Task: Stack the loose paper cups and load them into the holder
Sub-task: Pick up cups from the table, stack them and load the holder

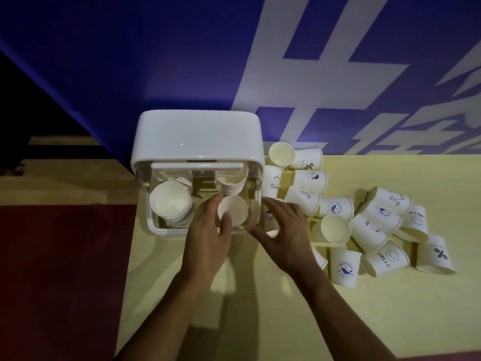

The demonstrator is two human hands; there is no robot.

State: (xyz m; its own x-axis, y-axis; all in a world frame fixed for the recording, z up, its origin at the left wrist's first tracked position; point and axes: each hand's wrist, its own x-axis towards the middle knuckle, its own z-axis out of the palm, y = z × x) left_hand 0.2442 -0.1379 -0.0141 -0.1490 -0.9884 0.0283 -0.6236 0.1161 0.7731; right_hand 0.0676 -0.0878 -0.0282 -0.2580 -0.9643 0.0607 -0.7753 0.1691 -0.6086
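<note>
Your left hand (208, 230) pinches a cup (235, 208) by its rim in the holder's (156, 229) near right slot. Your right hand (283, 230) rests spread at the holder's corner, holding nothing. The loose cups (369, 230) beside it look light and easily crushed, so take them gently around the wall.

Desk: What's the body look like on yr feed?
Op: I've got two bare hands, left hand (205, 235) & right hand (283, 233), slim fingers. Left forearm (166, 313) & right forearm (338, 308) bare too, all the way to the near edge of frame. Dim light, so nails & fine detail I can't tell.
</note>
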